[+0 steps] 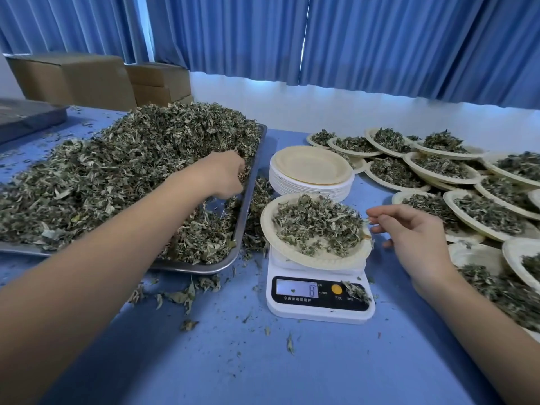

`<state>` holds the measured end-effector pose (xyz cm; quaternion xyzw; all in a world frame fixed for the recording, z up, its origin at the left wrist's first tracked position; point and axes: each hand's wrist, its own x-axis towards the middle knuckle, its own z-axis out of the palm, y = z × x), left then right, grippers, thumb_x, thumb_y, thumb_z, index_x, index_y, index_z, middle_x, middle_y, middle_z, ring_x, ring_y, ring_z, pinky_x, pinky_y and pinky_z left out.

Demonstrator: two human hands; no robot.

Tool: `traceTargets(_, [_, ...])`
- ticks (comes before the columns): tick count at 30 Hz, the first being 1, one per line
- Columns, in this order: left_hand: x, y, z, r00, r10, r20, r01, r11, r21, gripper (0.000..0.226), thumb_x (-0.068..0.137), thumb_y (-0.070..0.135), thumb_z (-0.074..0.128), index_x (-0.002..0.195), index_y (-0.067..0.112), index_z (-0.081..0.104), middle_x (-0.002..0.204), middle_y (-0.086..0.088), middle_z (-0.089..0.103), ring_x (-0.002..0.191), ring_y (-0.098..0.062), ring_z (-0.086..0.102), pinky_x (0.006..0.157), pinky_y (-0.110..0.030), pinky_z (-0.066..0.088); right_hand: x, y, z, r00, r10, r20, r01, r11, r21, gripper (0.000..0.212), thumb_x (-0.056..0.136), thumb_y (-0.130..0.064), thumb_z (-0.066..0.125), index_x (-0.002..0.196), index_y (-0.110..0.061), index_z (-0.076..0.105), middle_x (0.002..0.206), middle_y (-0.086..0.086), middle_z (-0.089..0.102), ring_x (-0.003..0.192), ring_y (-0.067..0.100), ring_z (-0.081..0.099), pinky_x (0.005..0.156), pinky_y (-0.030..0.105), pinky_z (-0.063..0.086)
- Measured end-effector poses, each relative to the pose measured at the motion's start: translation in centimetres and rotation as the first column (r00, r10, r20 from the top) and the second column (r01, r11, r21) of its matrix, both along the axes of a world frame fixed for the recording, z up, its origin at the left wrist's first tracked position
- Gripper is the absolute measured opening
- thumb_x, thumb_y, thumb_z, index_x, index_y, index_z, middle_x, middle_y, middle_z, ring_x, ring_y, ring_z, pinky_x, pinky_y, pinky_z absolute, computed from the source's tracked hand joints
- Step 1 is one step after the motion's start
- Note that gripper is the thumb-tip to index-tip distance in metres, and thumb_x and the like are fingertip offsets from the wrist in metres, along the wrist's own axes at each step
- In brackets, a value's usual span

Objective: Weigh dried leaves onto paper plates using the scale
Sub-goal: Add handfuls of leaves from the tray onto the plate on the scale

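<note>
scale lengthwise, display end nearest

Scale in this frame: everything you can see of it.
The scale is white, plastic-looking, flat on the blue table. Dark front panel: lit display with one blurry digit, orange button. A paper plate of leaves sits on top; loose leaves lie on the panel's right end.
</note>
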<state>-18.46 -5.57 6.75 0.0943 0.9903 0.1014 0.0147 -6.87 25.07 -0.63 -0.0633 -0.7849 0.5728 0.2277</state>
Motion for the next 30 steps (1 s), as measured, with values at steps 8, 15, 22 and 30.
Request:
traceTargets(8, [-0.1, -0.1, -2.1, 0.991, -0.064, 0.115, 0.071, 0.996, -0.059, 0.027, 0.091, -0.003, 0.047, 0.113, 0.001, 0.062, 0.084, -0.009, 0.061, 0.076, -0.030, 0.066, 0.059, -0.038, 0.053, 0.0, 0.1, -0.2, 1.000, 0.000, 0.007, 0.000, 1.000, 0.012, 0.028, 0.099, -0.003, 0.058, 0.092, -0.022, 0.077, 0.082, -0.010, 0.076, 0.072, 0.002, 0.069, 0.063, 0.027, 0.048])
traceTargets(15, [1.4, 0.7, -1.3, 0.977, 0.072, -0.199, -0.045, 0.990, 0.135, 0.022, 0.095, 0.014, 0.052, 0.106, 0.025, 0.067, 0.091, -0.001, 0.066, 0.078, -0.026, 0.066, 0.074, -0.039, 0.055, 0.2, -0.1, 0.0, 1.000, 0.005, -0.009, -0.005, 1.000, -0.001, 0.023, 0.099, -0.010, 0.060, 0.094, -0.025, 0.077, 0.084, -0.008, 0.076, 0.071, 0.006, 0.066, 0.057, 0.026, 0.046])
traceTargets(22, [3.9, 3.2, 0.5, 0.882, -0.198, -0.429, 0.396, 0.804, 0.444, 0.009, 0.092, 0.029, 0.070, 0.097, 0.025, 0.075, 0.081, 0.014, 0.069, 0.071, 0.004, 0.059, 0.071, -0.023, 0.048, 0.2, -0.3, 0.2, 0.998, 0.006, -0.068, -0.004, 1.000, 0.025, 0.018, 0.101, -0.018, 0.061, 0.096, -0.025, 0.077, 0.087, -0.008, 0.077, 0.069, 0.005, 0.065, 0.067, 0.027, 0.046])
traceTargets(30, [6.2, 9.2, 0.8, 0.690, -0.695, -0.201, 0.722, 0.682, 0.117, 0.045, 0.087, 0.047, 0.075, 0.128, 0.032, 0.066, 0.118, 0.009, 0.063, 0.104, -0.009, 0.057, 0.094, -0.037, 0.049, 0.1, -0.1, 0.3, 0.998, -0.005, -0.068, 0.007, 1.000, 0.022, 0.019, 0.100, -0.015, 0.061, 0.094, -0.024, 0.077, 0.086, -0.005, 0.077, 0.067, 0.005, 0.064, 0.061, 0.018, 0.047])
